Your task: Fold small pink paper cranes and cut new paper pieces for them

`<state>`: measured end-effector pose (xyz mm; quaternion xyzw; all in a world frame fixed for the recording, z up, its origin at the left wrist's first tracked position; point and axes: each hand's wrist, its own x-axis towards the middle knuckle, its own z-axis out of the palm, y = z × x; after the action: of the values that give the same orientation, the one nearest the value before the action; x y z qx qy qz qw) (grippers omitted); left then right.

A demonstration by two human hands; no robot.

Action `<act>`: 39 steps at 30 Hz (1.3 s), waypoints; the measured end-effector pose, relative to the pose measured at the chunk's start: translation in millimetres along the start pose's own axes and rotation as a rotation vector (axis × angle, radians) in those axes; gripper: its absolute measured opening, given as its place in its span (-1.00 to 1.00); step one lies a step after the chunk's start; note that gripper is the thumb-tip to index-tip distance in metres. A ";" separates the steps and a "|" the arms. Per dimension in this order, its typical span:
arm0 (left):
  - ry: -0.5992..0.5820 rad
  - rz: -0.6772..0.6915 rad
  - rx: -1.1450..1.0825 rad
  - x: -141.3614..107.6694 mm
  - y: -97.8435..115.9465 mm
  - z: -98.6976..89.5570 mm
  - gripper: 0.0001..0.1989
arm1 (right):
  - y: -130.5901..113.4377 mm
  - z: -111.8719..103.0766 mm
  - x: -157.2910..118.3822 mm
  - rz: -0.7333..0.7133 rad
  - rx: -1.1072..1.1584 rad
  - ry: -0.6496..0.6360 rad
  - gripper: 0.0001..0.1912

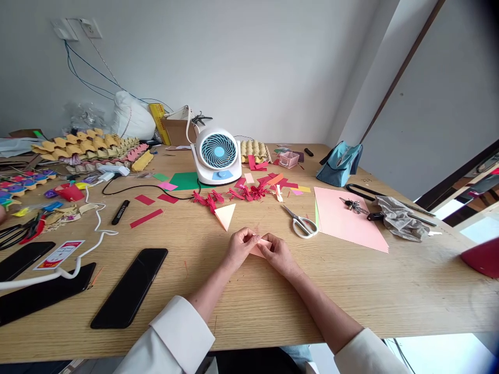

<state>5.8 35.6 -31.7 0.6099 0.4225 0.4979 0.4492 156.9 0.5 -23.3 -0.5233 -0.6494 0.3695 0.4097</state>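
Between my two hands is a small piece of pink paper (259,251), low over the wooden table. My left hand (240,248) pinches its left side with thumb and fingers. On the other side my right hand (277,253) grips it the same way, and the fingers cover much of the sheet. Just beyond my left hand lies a pale folded paper triangle (225,215). White-handled scissors (302,223) rest to the right of my right hand, blades pointing away. Behind the triangle runs a row of crumpled red paper pieces (245,193).
A white fan (217,153) stands at the back middle. Pink sheets (346,223) with keys on top lie to the right, near a blue bag (340,163). Several black phones, one (130,288) nearest me, and a white cable (102,236) occupy the left. Egg cartons (86,143) are stacked farther back.
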 end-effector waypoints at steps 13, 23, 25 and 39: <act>-0.057 -0.080 -0.120 -1.1 6.4 1.7 -0.65 | -0.5 -0.9 0.7 0.016 0.026 0.059 -0.72; -0.043 -0.124 -0.146 -3.6 13.7 -0.1 -0.68 | 4.5 0.6 2.4 -0.022 0.072 0.043 -0.74; -0.050 -0.130 -0.153 -3.9 15.1 -0.2 -0.67 | 4.1 1.3 2.4 -0.030 0.079 0.043 -0.74; -0.103 -0.168 -0.183 -2.5 16.9 -4.9 -0.58 | -0.3 0.4 3.4 -0.007 0.162 0.003 -0.73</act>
<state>1.8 29.8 -15.4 0.5537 0.4013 0.4630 0.5639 156.0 3.7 -22.7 -0.4867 -0.6186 0.4188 0.4529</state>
